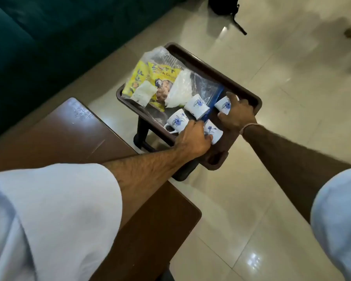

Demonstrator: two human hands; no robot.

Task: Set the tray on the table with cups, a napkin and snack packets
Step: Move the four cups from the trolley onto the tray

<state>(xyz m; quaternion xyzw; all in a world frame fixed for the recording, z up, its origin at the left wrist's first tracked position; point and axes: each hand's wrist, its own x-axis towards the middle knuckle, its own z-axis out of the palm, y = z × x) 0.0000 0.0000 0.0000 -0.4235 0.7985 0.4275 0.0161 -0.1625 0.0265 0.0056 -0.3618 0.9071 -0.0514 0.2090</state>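
Observation:
A dark brown tray (215, 67) rests on a small black stool beside the wooden table (69, 136). Yellow snack packets (154, 76) lie at its far left, with a folded white napkin (144, 94) on top of them. Several white cups with blue flowers lie on their sides at the near end. My left hand (192, 139) is closed around the nearest cup (212, 131), next to another cup (176, 119). My right hand (238, 114) grips the right cup (223, 105). One more cup (197, 105) lies between them, untouched.
A clear plastic bag (190, 84) with white contents and a blue strip lies across the tray's middle. A teal sofa (49, 41) runs along the left. A black bag with a strap (223, 7) sits on the tiled floor beyond the tray.

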